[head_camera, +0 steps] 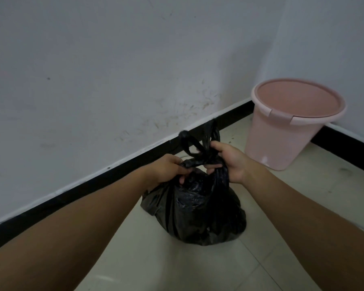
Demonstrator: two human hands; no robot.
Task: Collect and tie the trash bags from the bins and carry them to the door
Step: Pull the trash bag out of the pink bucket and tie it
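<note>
Left hand (168,171) and right hand (229,162) closed on neck of black trash bag (195,211), near pink bin (290,127). Pull handles apart evenly; seat knot tight.

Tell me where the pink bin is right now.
In the head view, the pink bin stands on the floor at the right, in the corner where the walls meet, beyond the black trash bag and clear of both hands.

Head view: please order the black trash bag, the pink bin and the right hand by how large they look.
1. black trash bag and pink bin: look alike; the bin stands farther away, so no ranking.
2. right hand: clearly smallest.
</note>
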